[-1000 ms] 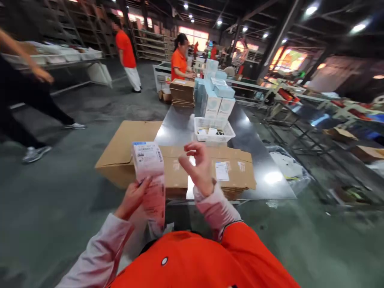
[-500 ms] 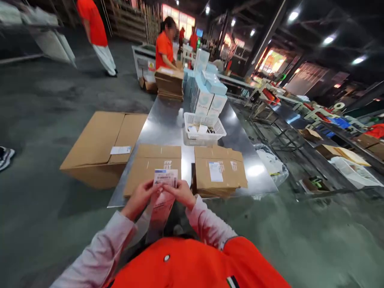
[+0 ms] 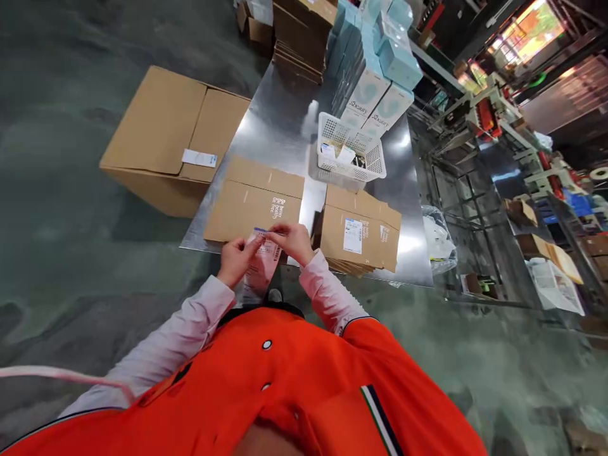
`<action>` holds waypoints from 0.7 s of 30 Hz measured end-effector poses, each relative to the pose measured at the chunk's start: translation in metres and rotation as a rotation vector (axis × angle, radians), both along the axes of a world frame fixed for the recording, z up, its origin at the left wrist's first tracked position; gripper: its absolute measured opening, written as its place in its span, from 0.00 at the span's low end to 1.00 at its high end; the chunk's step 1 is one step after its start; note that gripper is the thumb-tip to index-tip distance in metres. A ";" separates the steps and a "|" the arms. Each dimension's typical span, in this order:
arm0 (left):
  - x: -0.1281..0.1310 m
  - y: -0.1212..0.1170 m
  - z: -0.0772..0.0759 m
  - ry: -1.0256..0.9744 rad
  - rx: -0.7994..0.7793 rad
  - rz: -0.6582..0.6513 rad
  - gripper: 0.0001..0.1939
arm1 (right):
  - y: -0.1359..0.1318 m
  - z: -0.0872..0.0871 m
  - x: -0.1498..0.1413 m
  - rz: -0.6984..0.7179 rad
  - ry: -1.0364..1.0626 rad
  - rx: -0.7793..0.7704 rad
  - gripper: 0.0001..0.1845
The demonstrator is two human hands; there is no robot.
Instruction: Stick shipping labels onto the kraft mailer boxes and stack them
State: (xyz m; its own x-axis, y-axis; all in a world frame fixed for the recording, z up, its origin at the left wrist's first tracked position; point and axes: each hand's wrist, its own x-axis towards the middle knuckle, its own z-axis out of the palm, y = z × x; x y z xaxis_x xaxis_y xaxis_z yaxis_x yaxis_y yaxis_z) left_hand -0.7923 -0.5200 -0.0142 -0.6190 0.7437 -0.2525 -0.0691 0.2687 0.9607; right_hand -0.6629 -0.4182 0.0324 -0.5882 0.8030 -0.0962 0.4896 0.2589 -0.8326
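Note:
A strip of printed shipping labels (image 3: 260,269) hangs in front of my body, its lower end down by my waist. My left hand (image 3: 236,258) pinches its left side near the top. With thumb and fingers together, my right hand (image 3: 292,240) grips the top edge, close to the left fingertips. Just beyond my hands lies a flat cardboard carton stack (image 3: 251,201) on the metal table (image 3: 275,107). To the right of it sits a second stack of flattened cartons (image 3: 332,221), the top one bearing a white label (image 3: 353,235).
A white plastic basket (image 3: 351,170) with small items stands mid-table, in front of piled light-blue boxes (image 3: 375,95). Folded brown cartons (image 3: 301,38) rise at the far end. On the floor at left is a large cardboard box (image 3: 156,126); a clear bag (image 3: 437,237) is at right.
My view has tipped downward, so the co-workers at the back are out of sight. Both hands still hold the label strip, with the fingertips now closer together at its top edge.

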 end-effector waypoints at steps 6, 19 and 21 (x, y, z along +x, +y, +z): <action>-0.023 -0.003 -0.026 -0.363 -0.058 -0.154 0.29 | 0.048 -0.023 -0.045 0.076 -0.037 0.130 0.08; -0.022 -0.110 -0.072 -0.480 -0.343 -0.249 0.28 | 0.096 -0.079 -0.106 0.309 -0.480 0.523 0.37; -0.040 -0.109 -0.057 -0.405 -0.348 -0.269 0.31 | 0.071 -0.081 -0.103 0.434 -0.482 0.521 0.34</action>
